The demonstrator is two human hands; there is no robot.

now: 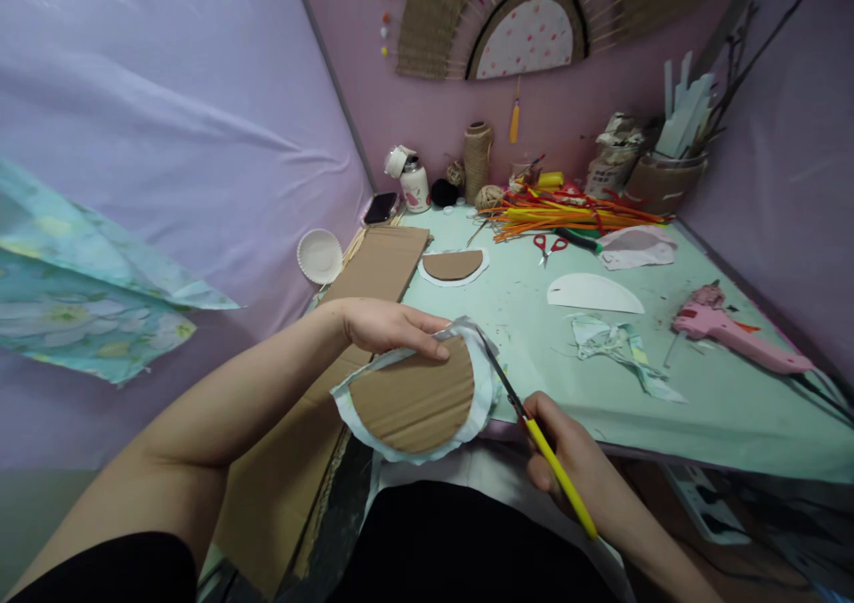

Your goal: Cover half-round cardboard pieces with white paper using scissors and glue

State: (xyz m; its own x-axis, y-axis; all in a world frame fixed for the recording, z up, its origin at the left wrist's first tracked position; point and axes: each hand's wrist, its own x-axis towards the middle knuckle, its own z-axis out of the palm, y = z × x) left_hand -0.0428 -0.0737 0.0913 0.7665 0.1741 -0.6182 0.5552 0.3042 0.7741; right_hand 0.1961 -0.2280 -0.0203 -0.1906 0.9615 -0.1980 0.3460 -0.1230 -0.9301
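My left hand [393, 325] grips the upper edge of a half-round cardboard piece [414, 398], thumb on its brown face. Pale blue-white fabric [484, 389] runs as a border round the cardboard. My right hand [567, 452] is wrapped round the yellow handle of a pair of scissors [547, 461]. Their dark blades reach up to the fabric at the piece's upper right edge. How far the blades are parted is hard to tell. A smaller half-round cardboard piece [454, 265] on a white backing lies on the table beyond my left hand.
On the pale green table [513, 318] lie a white half-round sheet [593, 293], fabric scraps [614, 349], a pink glue gun [740, 332] and small red scissors [550, 247]. Orange and yellow strips [560, 212], twine [476, 163] and jars stand behind. Cardboard sheets [380, 261] lie at left; floral fabric [86, 301] hangs there.
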